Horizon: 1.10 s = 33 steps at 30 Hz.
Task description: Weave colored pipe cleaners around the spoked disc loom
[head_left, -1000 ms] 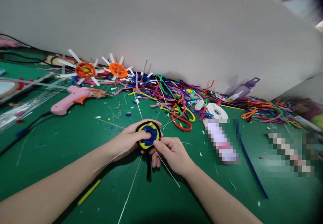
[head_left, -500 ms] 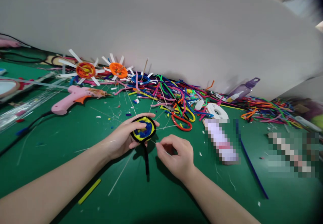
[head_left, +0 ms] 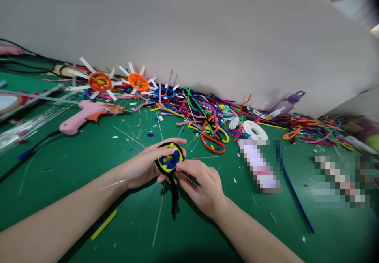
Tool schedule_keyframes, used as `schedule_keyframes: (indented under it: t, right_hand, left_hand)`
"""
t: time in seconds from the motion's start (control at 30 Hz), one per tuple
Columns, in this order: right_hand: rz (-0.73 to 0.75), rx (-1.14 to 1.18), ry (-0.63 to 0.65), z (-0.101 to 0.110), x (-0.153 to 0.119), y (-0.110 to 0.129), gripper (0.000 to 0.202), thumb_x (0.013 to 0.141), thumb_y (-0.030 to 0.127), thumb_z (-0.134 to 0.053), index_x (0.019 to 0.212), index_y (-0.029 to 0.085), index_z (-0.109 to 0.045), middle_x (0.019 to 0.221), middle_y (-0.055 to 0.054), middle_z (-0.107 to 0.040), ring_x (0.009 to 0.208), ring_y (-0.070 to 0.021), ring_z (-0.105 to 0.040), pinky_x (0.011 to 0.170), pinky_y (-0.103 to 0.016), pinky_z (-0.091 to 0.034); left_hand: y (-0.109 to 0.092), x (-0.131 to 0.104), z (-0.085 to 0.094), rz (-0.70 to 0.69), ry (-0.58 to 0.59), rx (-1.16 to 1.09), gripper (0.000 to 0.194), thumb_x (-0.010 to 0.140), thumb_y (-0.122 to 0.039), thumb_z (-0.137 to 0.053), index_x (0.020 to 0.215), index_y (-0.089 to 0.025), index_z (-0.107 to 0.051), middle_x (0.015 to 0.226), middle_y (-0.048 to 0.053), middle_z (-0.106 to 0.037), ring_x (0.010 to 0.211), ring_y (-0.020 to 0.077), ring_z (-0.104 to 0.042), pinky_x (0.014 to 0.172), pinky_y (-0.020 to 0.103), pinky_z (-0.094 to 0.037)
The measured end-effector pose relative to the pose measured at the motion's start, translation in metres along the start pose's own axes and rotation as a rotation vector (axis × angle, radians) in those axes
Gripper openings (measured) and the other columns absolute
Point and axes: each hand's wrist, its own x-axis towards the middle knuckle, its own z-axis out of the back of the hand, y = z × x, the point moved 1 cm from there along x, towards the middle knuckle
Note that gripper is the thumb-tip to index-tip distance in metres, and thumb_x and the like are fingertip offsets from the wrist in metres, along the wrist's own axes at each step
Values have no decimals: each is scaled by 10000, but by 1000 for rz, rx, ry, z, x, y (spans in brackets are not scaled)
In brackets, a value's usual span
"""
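Observation:
A small round disc of wound pipe cleaners (head_left: 165,169), blue and yellow inside with a black outer ring, lies in my left hand (head_left: 148,161). The left thumb presses on its face, and the fingers support it from behind. Thin clear spokes stick out around the disc. A loose end of black pipe cleaner (head_left: 174,198) hangs from its lower edge. My right hand (head_left: 203,182) is closed, with thumb and fingertips pinching at the disc's lower right rim. The fingers hide exactly what lies between them.
On the green table (head_left: 142,235) a pink glue gun (head_left: 79,117) lies left, with its cord. Behind are two orange discs with white strips (head_left: 100,82), a heap of pipe cleaners (head_left: 189,105), scissors (head_left: 213,143), a white spool (head_left: 254,132) and a purple bottle (head_left: 284,105).
My right hand has moved left and now touches the disc's rim. The disc has turned a little and shifted slightly down and right in my left hand, its spokes now pointing differently.

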Motion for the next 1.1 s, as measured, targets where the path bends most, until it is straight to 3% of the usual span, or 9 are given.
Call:
schedule_keyframes:
  t: [0.2, 0.53, 0.7, 0.9, 1.1]
  right_hand:
    - [30, -13, 72, -1, -1, 0, 350, 925, 125, -569, 1250, 245, -521, 1040, -46, -739, 941, -128, -713, 785, -214, -581]
    - [21, -38, 128, -3, -3, -1, 316, 942, 123, -512, 1238, 235, -514, 1011, -50, -727, 880, -121, -711, 741, -208, -569]
    - [33, -55, 152, -1, -2, 0, 283, 937, 117, -521, 1202, 215, -527, 987, -52, -723, 859, -122, -706, 721, -211, -565]
    - [-11, -55, 166, -3, -5, -2, 266, 947, 143, -500, 1198, 224, -531, 1038, -59, -715, 871, -121, -705, 712, -211, -565]
    - [2, -67, 180, -2, -4, -1, 250, 948, 140, -483, 1182, 211, -533, 1027, -67, -715, 857, -130, -704, 680, -218, -565]
  left_hand:
    - [3, 0, 2, 35, 109, 11, 409, 862, -306, -634, 1263, -249, -578, 1110, 67, -627, 584, 132, -677, 410, 188, -508]
    - [5, -1, -4, 31, 79, 22, 339, 840, -289, -653, 1164, -200, -618, 1073, 87, -653, 528, 75, -595, 403, 159, -454]
    - [5, 0, -3, 45, 77, 25, 376, 822, -318, -681, 1166, -187, -607, 844, 35, -624, 545, 104, -602, 391, 148, -458]
    - [4, -1, -4, 55, 64, 40, 336, 847, -306, -647, 1158, -188, -601, 774, 17, -593, 542, 117, -605, 374, 152, -453]
    - [4, 0, -5, 51, 49, 51, 300, 839, -235, -620, 1135, -188, -606, 895, 54, -638, 545, 110, -608, 364, 154, -439]
